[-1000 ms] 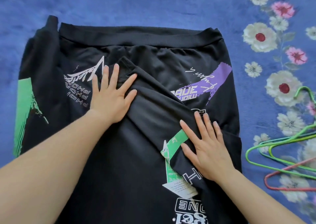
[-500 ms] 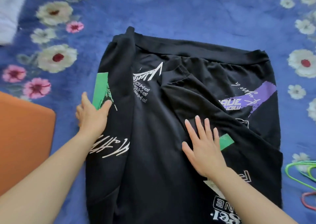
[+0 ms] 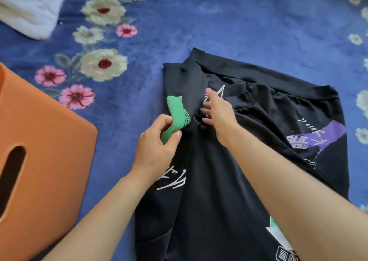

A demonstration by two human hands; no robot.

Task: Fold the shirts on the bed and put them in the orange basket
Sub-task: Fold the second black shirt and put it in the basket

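- Now the left hand (image 3: 157,143) pinches the black shirt's (image 3: 229,181) sleeve (image 3: 179,93), its fingers (image 3: 176,136) closed on the green printed patch (image 3: 175,113) and lifting that fold off the bed (image 3: 239,22).
- Just right of those fingers, the right hand (image 3: 219,111) lies on the shirt's chest, fingers spread loosely and holding nothing, touching the white lettering.
- Beneath both hands the shirt lies on the blue flowered bedcover, its waistband beyond the fingertips and a purple print (image 3: 322,135) well to the right.
- Left of the left hand, apart from the shirt, stands the orange basket (image 3: 39,161).
- Far beyond, top left, lies a white cloth (image 3: 27,8).
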